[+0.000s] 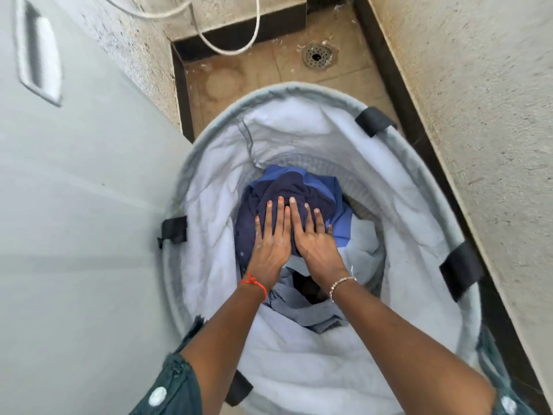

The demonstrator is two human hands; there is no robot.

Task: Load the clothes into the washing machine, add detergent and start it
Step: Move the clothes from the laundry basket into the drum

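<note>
Left hand point(270, 245) and right hand point(317, 247) lie flat, fingers straight, side by side on the navy garment point(287, 187) atop the pile in the laundry basket point(299, 88), gripping nothing. Grey cabinet point(74, 205) alongside left, probably the washer.

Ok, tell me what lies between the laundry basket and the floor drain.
Only bare, stained floor tile lies between the floor drain and the rim of the laundry basket, as the head view shows.

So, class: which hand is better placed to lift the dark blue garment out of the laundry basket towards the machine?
Left, slightly. The left hand and right hand both lie flat on the dark blue garment, but the left is nearer the grey washing machine, so probably a shorter carry.
</note>
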